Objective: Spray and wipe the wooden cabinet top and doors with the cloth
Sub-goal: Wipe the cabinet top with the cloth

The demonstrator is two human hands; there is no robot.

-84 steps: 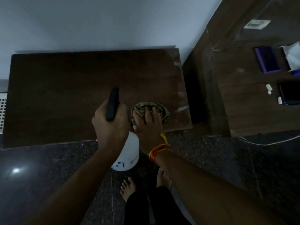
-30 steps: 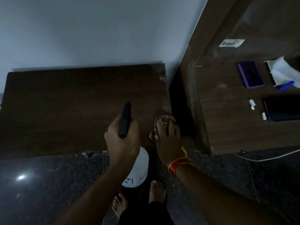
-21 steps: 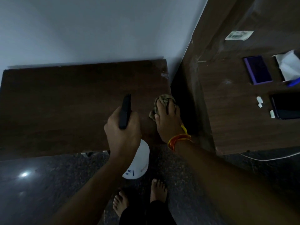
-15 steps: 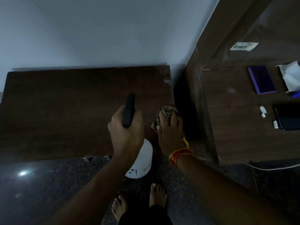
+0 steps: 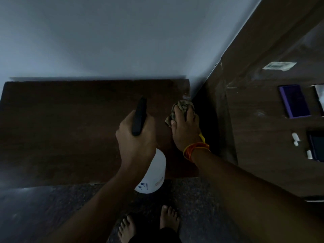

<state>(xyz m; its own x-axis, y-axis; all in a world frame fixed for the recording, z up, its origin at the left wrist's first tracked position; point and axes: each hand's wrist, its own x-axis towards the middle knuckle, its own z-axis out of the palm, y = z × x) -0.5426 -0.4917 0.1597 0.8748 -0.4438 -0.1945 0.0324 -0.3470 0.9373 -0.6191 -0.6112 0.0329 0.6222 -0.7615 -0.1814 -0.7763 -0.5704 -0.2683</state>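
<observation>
Compared with half a second ago, the right hand [image 5: 185, 127] and the cloth [image 5: 182, 106] sit farther back along the right edge of the cabinet top [image 5: 61, 130], nearer the rear corner by the wall [image 5: 122, 37]; a second ago they were at the front right corner. The left hand [image 5: 136, 137] and the spray bottle [image 5: 151, 172] keep much the same place relative to the right hand.

The right grip is curled over the bunched, mottled cloth, fingers bent across its top and pressing it down onto the wood close to the right edge. Part of the cloth pokes out beyond the fingertips and beside the thumb. A band of orange and yellow thread [image 5: 195, 149] circles that wrist.

The left grip is closed around the bottle's black handle [image 5: 139, 116], which juts forward out of the fist. The white body of the bottle hangs below the hand, over the front edge of the cabinet top and the dark speckled floor [image 5: 52, 211]; it does not appear to rest on the wood.

To the right stands a higher wooden counter [image 5: 263, 137] carrying a purple flat object [image 5: 293, 101], a dark phone-like slab [image 5: 316, 146] and a few small white pieces [image 5: 295, 137]. Two bare feet [image 5: 147, 223] show at the bottom of the view.
</observation>
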